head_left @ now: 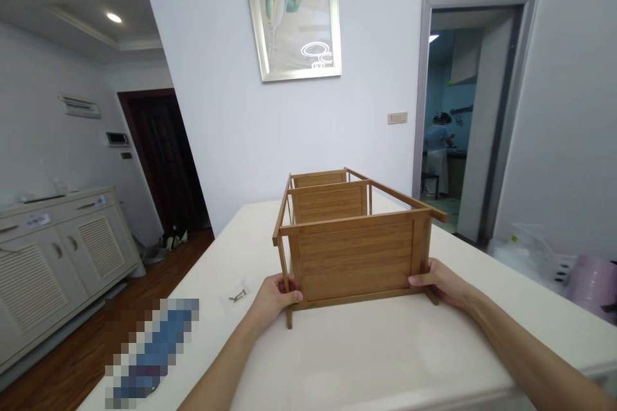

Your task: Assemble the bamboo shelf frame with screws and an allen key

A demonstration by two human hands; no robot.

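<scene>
A brown wooden shelf rack (357, 260) lies on its side on the white table, its slatted end panel facing me and its other shelves behind. My left hand (274, 298) grips the lower left corner, thumb on the panel and fingers around the leg. At the lower right corner my right hand (441, 279) is closed on the frame, its thumb against the panel's edge. Some of the fingers of both hands are hidden behind the wood. Several small screws (238, 296) lie on a clear plastic bag left of my left hand.
The white table (376, 359) runs back to the wall. A blurred-out blue item (159, 347) lies at its left edge. A cabinet (62, 257) stands at the left, and a pink container (595, 286) at the right. A person (438, 148) stands beyond the doorway.
</scene>
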